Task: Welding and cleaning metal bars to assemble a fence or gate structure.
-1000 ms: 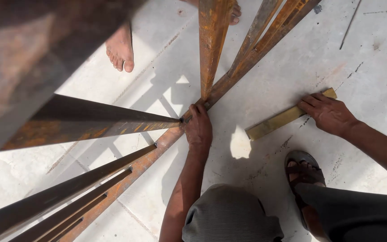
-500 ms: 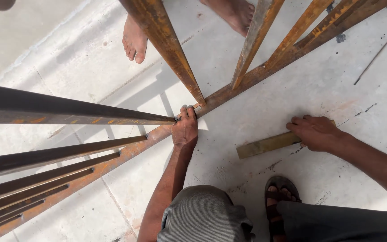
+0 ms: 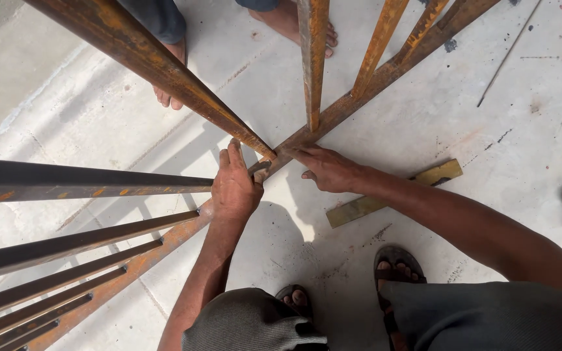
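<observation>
- The right hand point(image 3: 325, 168) has left the flat yellowish bar point(image 3: 391, 194) it was pressing to the floor a second ago and now lies at the joint of the rusty frame, fingers spread and flat, palm down — it grips nothing that I can see.
- The left hand point(image 3: 234, 188) stays at the same joint, fingers curled over the low rail point(image 3: 164, 244) beside the foot of a slanted bar point(image 3: 157, 68); it holds the frame rather than lifts it.
- With both hands now meeting at one spot, the work looks to have moved from the loose bar to the joint itself — a judgement only.
- The yellowish bar lies free on the floor point(image 3: 521, 130), just right of the right forearm, touched by no one.
- The frame's uprights fan out from the rail toward the camera, rust-brown and orange.
- Another person's bare feet point(image 3: 294, 23) stand beyond the frame; the wearer's sandalled feet point(image 3: 395, 270) are below.
- No package, label or sign shows anywhere; only dark smudges on the pale floor.
</observation>
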